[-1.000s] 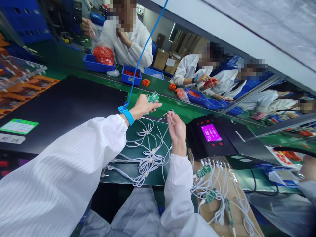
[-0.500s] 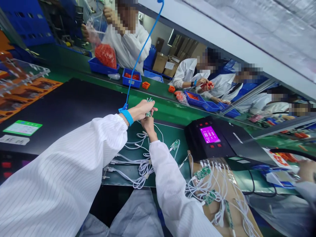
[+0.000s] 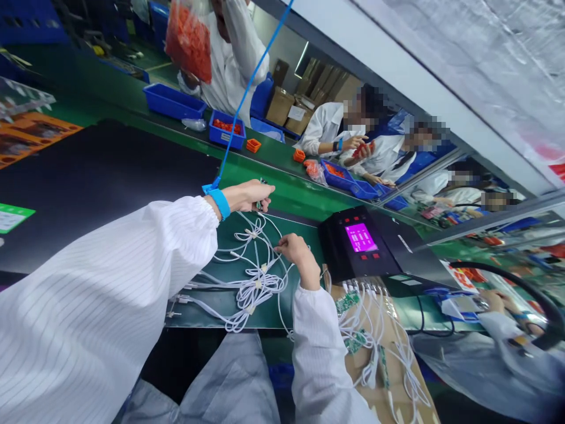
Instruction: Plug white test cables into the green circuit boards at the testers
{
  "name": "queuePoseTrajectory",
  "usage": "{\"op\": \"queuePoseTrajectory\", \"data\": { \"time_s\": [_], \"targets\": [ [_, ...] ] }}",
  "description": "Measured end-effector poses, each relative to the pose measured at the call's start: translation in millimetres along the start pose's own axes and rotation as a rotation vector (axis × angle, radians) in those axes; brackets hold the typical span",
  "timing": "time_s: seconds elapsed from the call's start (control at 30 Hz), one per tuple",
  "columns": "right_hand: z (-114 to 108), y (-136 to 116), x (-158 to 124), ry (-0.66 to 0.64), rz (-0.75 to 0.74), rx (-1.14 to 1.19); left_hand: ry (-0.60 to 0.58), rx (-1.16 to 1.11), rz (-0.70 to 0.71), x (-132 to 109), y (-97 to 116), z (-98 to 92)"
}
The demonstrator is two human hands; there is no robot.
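Note:
My left hand (image 3: 253,195), with a blue strap at the wrist, is closed around a green circuit board (image 3: 259,205). Only small bits of the board show past the fingers. Lower and to the right, my right hand (image 3: 296,252) has its fingers pinched on a white cable (image 3: 279,253). Between and below my hands lie several bundled white cables (image 3: 258,285) on the green work surface (image 3: 212,315).
A black tester with a lit magenta screen (image 3: 361,237) stands right. Before it, cables and green boards (image 3: 348,301) lie on cardboard (image 3: 375,394). A black panel (image 3: 110,176) is left. Across the line, co-workers sit by blue bins (image 3: 227,128). A blue cord (image 3: 251,88) rises from my wrist strap.
My right hand has left the board and moved right and down to a cable. My left hand keeps the board. Across the line, a co-worker has lifted the bag of orange parts from its bin.

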State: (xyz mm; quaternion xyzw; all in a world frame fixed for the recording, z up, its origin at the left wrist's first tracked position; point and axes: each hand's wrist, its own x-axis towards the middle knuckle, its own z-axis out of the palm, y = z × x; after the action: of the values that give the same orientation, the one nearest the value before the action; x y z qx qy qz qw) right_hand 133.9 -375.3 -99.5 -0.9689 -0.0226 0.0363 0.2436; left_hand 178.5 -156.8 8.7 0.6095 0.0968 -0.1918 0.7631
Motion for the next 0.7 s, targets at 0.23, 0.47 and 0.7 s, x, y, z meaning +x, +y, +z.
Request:
{"op": "queuePoseTrajectory", "data": {
  "time_s": [0.23,0.47,0.7],
  "targets": [
    [11,-4,-12,-0.035,-0.048,0.019,-0.075,0.088,-0.014,0,-9,-4.2],
    [-5,-2,-37,0.058,-0.106,0.092,-0.007,0.158,-0.009,1,-9,-4.1],
    [-5,-8,-58,0.07,-0.058,0.317,0.003,0.149,-0.006,7,-13,-5.5]
  ]
}}
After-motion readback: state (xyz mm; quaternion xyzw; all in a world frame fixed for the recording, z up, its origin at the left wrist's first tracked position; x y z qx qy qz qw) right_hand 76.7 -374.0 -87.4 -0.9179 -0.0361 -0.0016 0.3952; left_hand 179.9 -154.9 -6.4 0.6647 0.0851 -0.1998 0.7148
